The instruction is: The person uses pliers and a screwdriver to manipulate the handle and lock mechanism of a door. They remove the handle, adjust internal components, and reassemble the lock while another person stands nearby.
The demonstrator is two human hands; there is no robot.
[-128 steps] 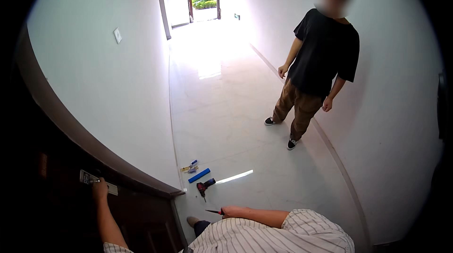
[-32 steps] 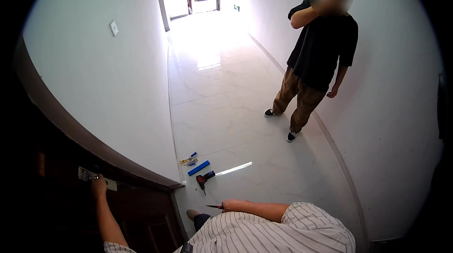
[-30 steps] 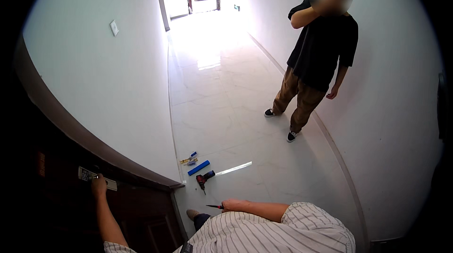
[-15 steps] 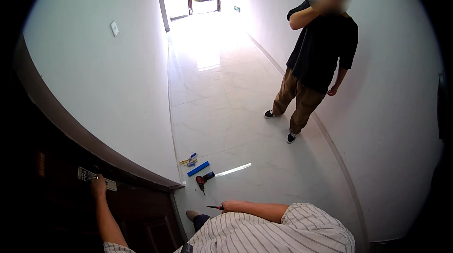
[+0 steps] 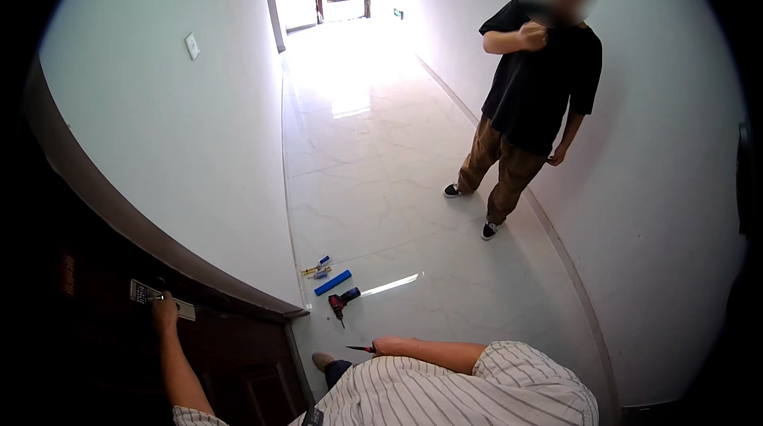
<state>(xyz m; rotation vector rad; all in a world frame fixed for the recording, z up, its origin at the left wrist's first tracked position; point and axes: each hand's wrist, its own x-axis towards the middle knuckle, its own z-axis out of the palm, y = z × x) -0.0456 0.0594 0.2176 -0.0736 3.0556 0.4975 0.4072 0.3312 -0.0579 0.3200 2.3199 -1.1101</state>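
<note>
Door lock point(image 5: 187, 311), left hand point(image 5: 165, 315) apparently gripping its handle point(image 5: 161, 297), right hand point(image 5: 391, 346) clasping pointed tool point(image 5: 360, 348), co-worker's hand point(image 5: 532, 36) now lower than before

A loose off-white shirt point(image 5: 461, 394) with thin dark stripes spreads around six o'clock, its roomy right sleeve point(image 5: 520, 364) near five, its left sleeve point(image 5: 193, 416) past seven. Between six and seven show dark trousers point(image 5: 336, 373) and a grey-brown shoe point(image 5: 321, 361).

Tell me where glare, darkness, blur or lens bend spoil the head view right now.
In the head view, the far floor washes out white near the bright doorway; a pale streak shows beside the drill; the dark door sinks toward black around the left hand; the right-hand skirting bows; a blur hides the other person's face.
</note>
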